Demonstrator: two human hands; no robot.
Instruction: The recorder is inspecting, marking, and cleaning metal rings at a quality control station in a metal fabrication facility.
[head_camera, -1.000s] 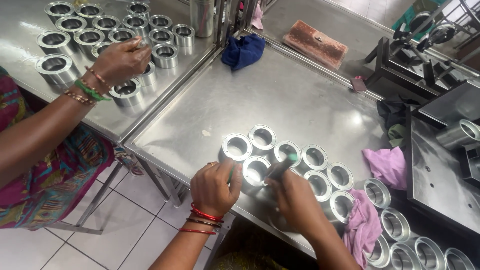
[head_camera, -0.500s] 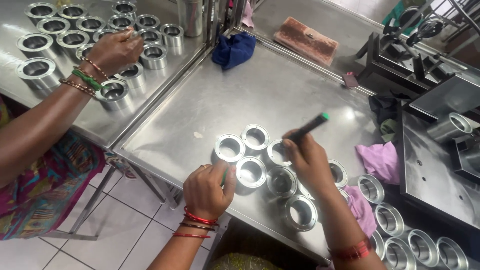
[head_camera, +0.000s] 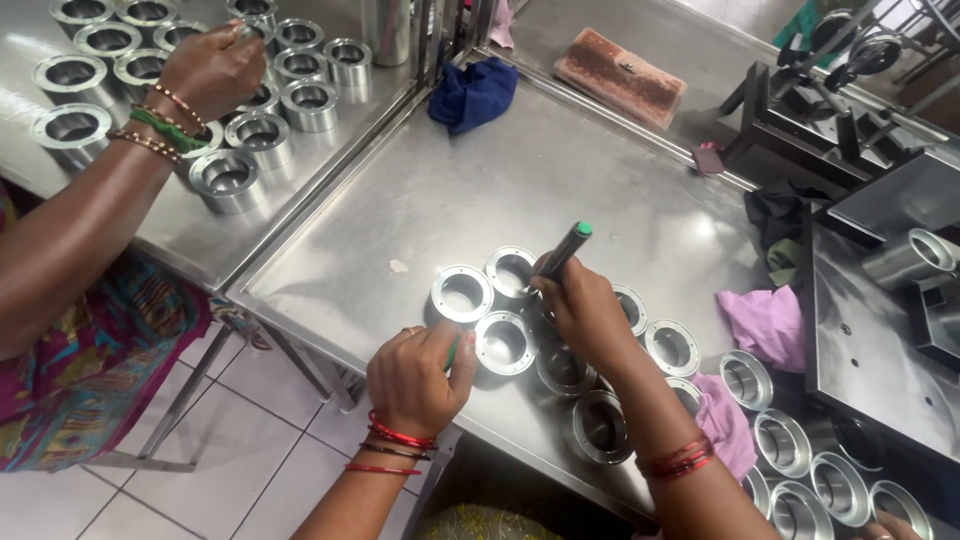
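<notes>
Right hand (head_camera: 580, 310) grips a dark marker with a green cap (head_camera: 566, 248), now tipped up off the rings (a mark likely just made) | left hand (head_camera: 420, 375) curled, steadying a shiny flanged metal ring (head_camera: 504, 342) | steel desk (head_camera: 480, 190).

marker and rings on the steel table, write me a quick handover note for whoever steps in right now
Right hand: grips a dark marker with a green end, tip down among the metal rings at the table's near edge.
Left hand: rests beside the nearest ring, fingers curled around something small and green.
Things: more rings run off to the right past a pink cloth; a co-worker's hand is on a second batch on the next table.
Done/left: no marks can be made out on any ring, so check each.
</notes>
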